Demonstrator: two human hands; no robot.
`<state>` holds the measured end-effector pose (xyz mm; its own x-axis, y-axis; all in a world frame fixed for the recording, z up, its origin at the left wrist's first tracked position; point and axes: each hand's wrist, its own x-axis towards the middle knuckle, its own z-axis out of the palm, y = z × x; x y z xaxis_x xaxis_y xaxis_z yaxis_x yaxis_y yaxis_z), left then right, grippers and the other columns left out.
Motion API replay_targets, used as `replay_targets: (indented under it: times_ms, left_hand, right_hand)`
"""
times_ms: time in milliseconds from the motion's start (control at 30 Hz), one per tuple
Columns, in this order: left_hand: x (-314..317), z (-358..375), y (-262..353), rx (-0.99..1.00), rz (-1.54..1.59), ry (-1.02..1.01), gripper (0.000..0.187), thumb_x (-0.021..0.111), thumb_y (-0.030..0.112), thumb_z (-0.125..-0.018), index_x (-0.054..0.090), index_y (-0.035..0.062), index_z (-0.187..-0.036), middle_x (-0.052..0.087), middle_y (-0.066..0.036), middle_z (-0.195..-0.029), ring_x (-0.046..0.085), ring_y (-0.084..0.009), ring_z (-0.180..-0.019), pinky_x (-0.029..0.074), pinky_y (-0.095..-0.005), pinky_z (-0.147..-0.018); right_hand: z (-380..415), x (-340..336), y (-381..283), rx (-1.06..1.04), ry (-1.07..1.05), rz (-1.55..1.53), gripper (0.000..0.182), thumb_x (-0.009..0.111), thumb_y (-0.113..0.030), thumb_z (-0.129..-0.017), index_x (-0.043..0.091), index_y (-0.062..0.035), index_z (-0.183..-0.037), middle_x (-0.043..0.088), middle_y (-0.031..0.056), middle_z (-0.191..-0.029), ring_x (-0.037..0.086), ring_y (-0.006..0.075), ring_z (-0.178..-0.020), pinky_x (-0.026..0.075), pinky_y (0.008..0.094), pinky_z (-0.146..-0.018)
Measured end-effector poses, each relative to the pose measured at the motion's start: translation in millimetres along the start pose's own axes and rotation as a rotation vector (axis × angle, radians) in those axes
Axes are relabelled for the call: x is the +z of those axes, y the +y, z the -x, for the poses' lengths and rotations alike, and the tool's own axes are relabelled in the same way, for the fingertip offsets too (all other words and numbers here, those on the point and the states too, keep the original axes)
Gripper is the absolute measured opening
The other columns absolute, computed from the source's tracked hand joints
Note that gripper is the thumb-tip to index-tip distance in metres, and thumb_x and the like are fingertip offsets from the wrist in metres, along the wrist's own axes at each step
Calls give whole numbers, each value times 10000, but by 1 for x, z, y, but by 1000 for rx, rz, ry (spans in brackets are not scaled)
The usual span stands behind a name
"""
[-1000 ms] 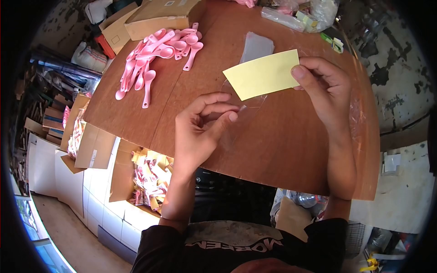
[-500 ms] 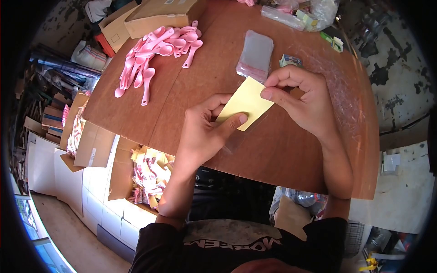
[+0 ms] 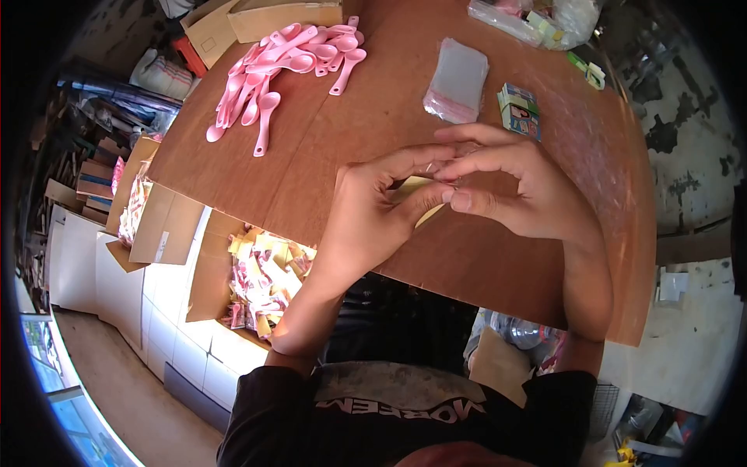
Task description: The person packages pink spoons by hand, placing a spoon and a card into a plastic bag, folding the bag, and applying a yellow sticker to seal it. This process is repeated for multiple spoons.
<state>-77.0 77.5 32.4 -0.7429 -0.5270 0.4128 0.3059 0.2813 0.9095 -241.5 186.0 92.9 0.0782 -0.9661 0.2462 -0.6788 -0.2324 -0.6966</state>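
Note:
A yellow card (image 3: 412,185) sits mostly hidden in my left hand (image 3: 369,206), whose thumb and fingers are closed on it. Clear plastic glints by the fingertips, seemingly a bag around the card. My right hand (image 3: 521,187) meets the left one, its thumb and forefinger pinched at the upper edge of this clear plastic. Beyond the hands lie a stack of clear plastic bags (image 3: 459,74) and a small stack of printed cards (image 3: 519,110). Pink spoons (image 3: 299,62) are heaped at the far left of the table.
The brown wooden table (image 3: 311,148) spans the view. Below its left edge, an open cardboard box (image 3: 208,272) holds several packed pink pieces. Another box (image 3: 288,19) stands at the back. Plastic packaging (image 3: 572,23) and a green-handled tool (image 3: 585,70) lie far right.
My right hand has moved in against the left, and the yellow card has tilted, now largely covered by the fingers. The printed card stack shows more fully as the view shifted.

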Motion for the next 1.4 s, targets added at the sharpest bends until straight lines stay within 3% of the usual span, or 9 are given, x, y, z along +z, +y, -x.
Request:
replay_targets:
  times_ms: [167,233,400,467,600,767,900,1100,1400]
  left_hand:
    - [5,-1,17,-28,-56,-37,365,729,19,-771,642,-13,-1124,686,-132,-1040,653,-154,-952,518,-280,-818]
    - [5,-3,10,246,-189,-61,365,734,20,-754,656,-1,-1111,688,-142,-1023,662,-207,-955,518,-302,-820]
    - [0,8,7,353,-292,191,652,802,159,-718,494,8,-1272,424,-209,-1337,460,-324,-1228,390,-405,-992]
    - [1,22,-5,58,224,152,618,712,279,-826,435,-1,-1301,469,-159,-1282,481,-289,-1202,371,-398,-1026]
    - [-8,25,-19,-300,1328,-128,747,437,645,-887,357,66,-1352,478,-114,-1304,466,-258,-1221,355,-433,-1051]
    - [-47,22,-19,-333,1360,459,360,491,246,-978,416,74,-1285,570,-161,-1176,568,-296,-1124,476,-446,-976]
    - [-107,37,-34,-22,1287,736,434,523,217,-966,357,56,-1334,569,-151,-1149,575,-282,-1106,454,-450,-1010]
    - [-126,40,-40,131,1023,905,507,564,230,-946,324,45,-1353,532,-161,-1179,555,-280,-1118,422,-465,-1037]
    - [-113,36,-36,49,962,837,505,534,246,-961,320,26,-1362,500,-177,-1227,504,-311,-1196,370,-478,-1075]
  right_hand:
    - [1,-3,-8,4,-162,-28,330,781,-198,-728,667,25,-943,652,186,-983,643,309,-921,502,355,-793]
    - [4,-6,-9,-9,-181,-3,246,728,-117,-761,659,29,-947,656,184,-960,647,318,-878,504,361,-776]
    - [-3,2,-22,-10,212,369,163,585,42,-826,651,35,-975,654,161,-996,656,297,-846,520,352,-722]
    - [-8,9,-29,-139,465,563,194,601,83,-785,654,42,-967,644,156,-1016,655,295,-871,533,352,-729]
    - [-21,33,-30,-440,312,723,252,656,46,-720,654,43,-972,636,163,-1046,660,287,-894,546,371,-719]
    - [-40,84,-19,-520,146,873,199,620,-132,-823,667,-25,-984,613,85,-1159,584,248,-1094,476,442,-940]
    - [-63,90,-11,-730,111,741,167,640,-175,-809,692,-89,-942,644,42,-1101,592,210,-1067,467,428,-963]
    - [-153,76,69,-141,304,497,240,593,-99,-873,638,-65,-1107,635,144,-932,603,309,-850,479,382,-751]
    - [-175,83,109,164,107,511,148,692,-166,-799,661,-29,-844,618,147,-761,606,294,-763,472,416,-686]
